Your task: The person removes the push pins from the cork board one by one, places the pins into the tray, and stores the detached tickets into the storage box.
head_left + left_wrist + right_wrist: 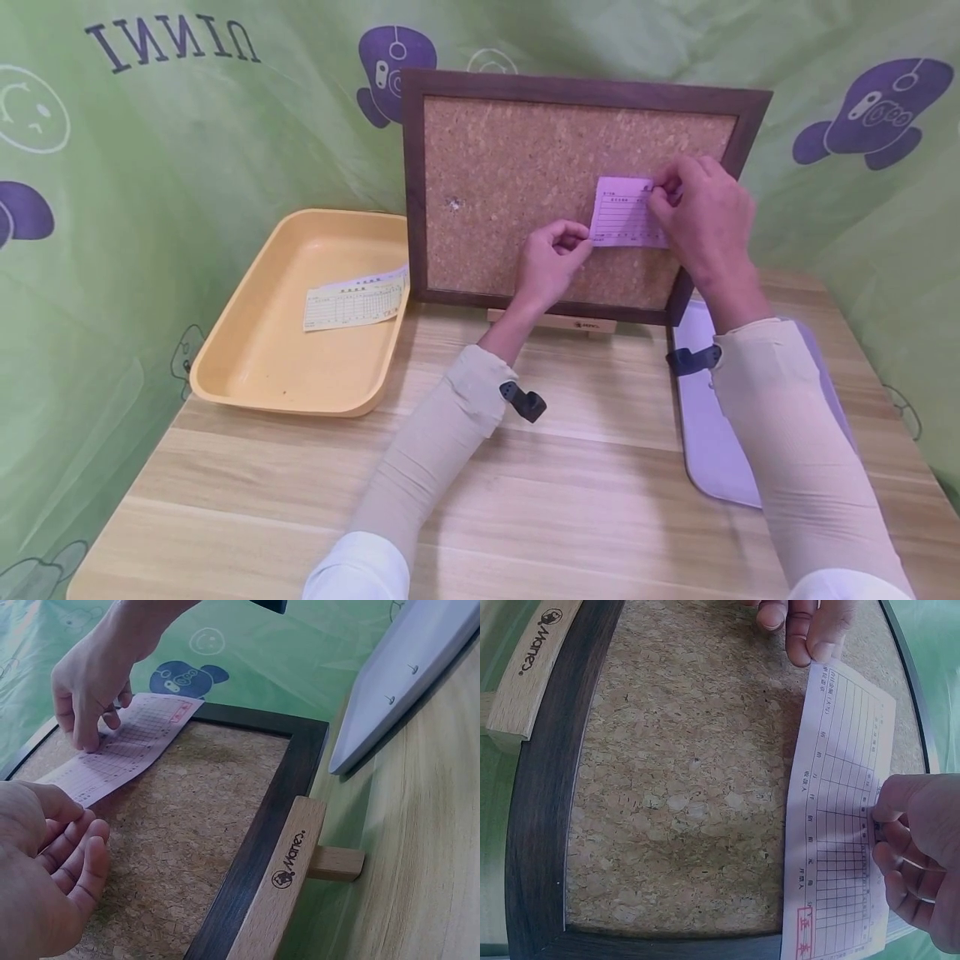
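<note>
A pink printed receipt slip [618, 215] lies against the right part of a dark-framed cork board [495, 167]. My left hand [551, 258] pinches the slip's lower left corner between thumb and finger. At the slip's upper part, my right hand [708, 212] brings thumb and fingertips together over the printed heading. A small dark spot shows between those fingertips in the right wrist view; most of what they pinch is hidden. The right hand covers the slip's right end in the head view. In the left wrist view, the slip's far end [176, 709] stands over the frame.
A yellow tray [277, 375] with paper slips [352, 302] stands at the left. Under my right forearm lies a pale purple tray [720, 454]; two small pins [391, 699] show in it. A wooden stand [551, 321] supports the board on the wooden table [570, 500].
</note>
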Motion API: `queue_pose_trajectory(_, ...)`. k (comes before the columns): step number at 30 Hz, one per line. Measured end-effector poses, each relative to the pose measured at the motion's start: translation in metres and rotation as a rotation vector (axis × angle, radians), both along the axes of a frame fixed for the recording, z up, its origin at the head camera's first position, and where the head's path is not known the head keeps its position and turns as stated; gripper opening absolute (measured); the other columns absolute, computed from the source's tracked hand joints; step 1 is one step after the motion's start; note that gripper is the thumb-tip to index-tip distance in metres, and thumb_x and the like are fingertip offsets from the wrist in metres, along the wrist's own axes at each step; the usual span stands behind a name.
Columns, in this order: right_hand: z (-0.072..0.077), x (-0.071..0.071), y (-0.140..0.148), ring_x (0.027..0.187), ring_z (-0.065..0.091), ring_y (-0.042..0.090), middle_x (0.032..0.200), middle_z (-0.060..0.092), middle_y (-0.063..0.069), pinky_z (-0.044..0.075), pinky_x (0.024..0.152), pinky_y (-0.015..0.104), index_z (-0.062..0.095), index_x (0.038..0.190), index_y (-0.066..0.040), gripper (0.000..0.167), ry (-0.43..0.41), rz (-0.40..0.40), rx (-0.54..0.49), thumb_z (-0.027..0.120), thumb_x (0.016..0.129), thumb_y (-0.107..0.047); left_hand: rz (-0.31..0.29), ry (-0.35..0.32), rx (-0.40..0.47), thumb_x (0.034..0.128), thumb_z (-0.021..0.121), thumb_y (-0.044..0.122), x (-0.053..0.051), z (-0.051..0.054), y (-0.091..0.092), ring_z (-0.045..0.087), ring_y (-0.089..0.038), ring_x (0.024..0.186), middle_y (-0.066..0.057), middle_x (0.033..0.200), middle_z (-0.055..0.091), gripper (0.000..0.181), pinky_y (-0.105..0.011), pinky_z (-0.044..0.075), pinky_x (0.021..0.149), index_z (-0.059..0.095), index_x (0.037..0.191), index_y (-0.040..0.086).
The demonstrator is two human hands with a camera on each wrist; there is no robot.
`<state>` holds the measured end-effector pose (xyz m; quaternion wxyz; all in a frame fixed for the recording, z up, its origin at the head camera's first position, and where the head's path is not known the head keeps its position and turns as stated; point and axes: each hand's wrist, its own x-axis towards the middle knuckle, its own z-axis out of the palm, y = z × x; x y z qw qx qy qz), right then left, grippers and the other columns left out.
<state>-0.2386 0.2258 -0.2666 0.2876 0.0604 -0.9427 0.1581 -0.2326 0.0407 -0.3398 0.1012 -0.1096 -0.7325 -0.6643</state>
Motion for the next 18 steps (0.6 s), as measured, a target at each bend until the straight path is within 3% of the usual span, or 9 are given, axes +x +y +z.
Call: queue_pose_trajectory(18, 0.0002, 0.0006, 0.0003, 0.089, 0.06, 0.035, 0.1, 0.064, 0.018, 0.038, 0.067, 0.039, 0.067, 0.11, -0.001, 0.018, -0.053, 0.01, -0.017, 0.06, 0.1, -0.014, -0.015, -0.025, 0.007, 0.092, 0.076, 0.002, 0.0002, 0.0012, -0.0011, 0.063, -0.014, 0.065, -0.004, 0.084, 0.069, 0.009, -0.024, 0.055, 0.058, 0.074, 0.101, 0.001)
